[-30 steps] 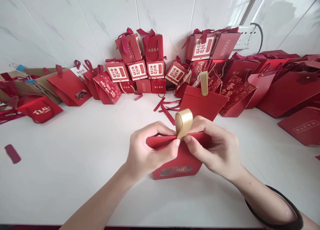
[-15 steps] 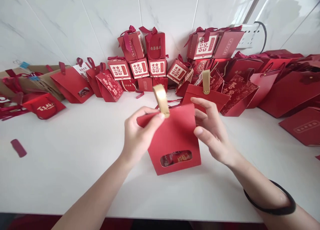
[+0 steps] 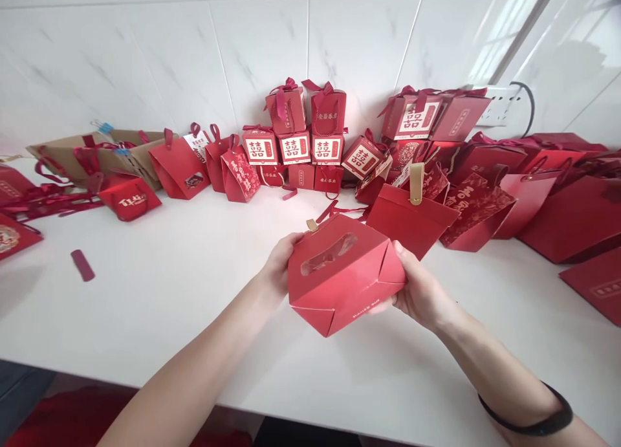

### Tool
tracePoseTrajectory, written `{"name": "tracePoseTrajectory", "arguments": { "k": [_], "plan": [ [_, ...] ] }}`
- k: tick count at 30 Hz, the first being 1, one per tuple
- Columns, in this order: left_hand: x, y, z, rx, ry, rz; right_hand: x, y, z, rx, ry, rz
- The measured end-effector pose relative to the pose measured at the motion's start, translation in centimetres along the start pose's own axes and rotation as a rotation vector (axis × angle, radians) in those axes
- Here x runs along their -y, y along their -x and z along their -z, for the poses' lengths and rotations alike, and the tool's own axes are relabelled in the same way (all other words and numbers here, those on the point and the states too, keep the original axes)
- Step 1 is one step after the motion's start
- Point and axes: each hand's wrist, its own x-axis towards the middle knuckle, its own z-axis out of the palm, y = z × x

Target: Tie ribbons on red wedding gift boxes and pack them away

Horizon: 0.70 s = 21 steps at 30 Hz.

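Observation:
Between my two hands is a red gift box [image 3: 334, 292], tipped so that its folded underside faces me. A small oval window shows on its upper face, and part of its gold strap handle [image 3: 312, 225] pokes out at the far end. My left hand [image 3: 284, 261] grips the box's left side, its fingers partly hidden behind it. My right hand [image 3: 420, 288] is closed around the right side, thumb on the corner and fingers beneath. Just behind stands another red gift box [image 3: 407, 217] with a gold strap.
Stacked square boxes with ribbons [image 3: 295, 148] stand against the tiled wall [image 3: 262, 52]. More red boxes [image 3: 572, 207] crowd the right side. On the left are cardboard cartons [image 3: 63, 156], red gift bags [image 3: 130, 198] and a dark red strip [image 3: 83, 266] on the white table [image 3: 184, 266].
The red gift box has been tilted from upright so its bottom faces me. My right hand has closed on its side, and my left hand has moved from the strap to the left side.

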Motion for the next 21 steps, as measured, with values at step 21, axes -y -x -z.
{"name": "tracePoseTrajectory", "arguments": {
  "k": [21],
  "plan": [
    [0.7, 0.5, 0.2, 0.24, -0.28, -0.736, -0.1, -0.1, -0.7, -0.211, 0.22, 0.208]
  ]
}}
